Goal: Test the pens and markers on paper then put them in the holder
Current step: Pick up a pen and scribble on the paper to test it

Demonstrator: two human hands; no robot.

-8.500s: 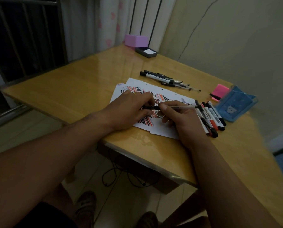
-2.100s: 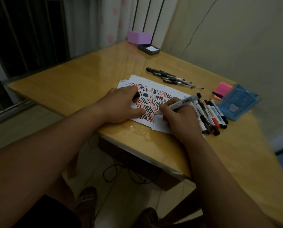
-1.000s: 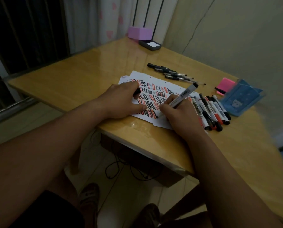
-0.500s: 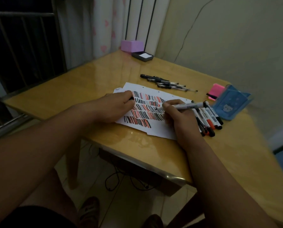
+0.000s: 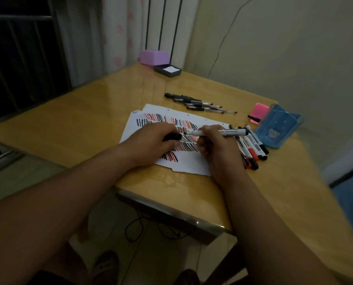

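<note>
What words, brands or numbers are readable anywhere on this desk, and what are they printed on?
No text here can be read with certainty.
On the marker held in the right hand: dark print along the barrel, too blurred.
On the pile of markers: label print, too small.
On the blue holder: a bear picture and stars, no words.
On the paper: only red and black test strokes.

The paper [image 5: 189,164] lies on the table [image 5: 79,124], with the pens [image 5: 200,104] behind it. The markers [image 5: 253,148] lie just right of the paper, and the holder [image 5: 278,129] sits right of them. A box [image 5: 154,57] sits at the far corner.
</note>
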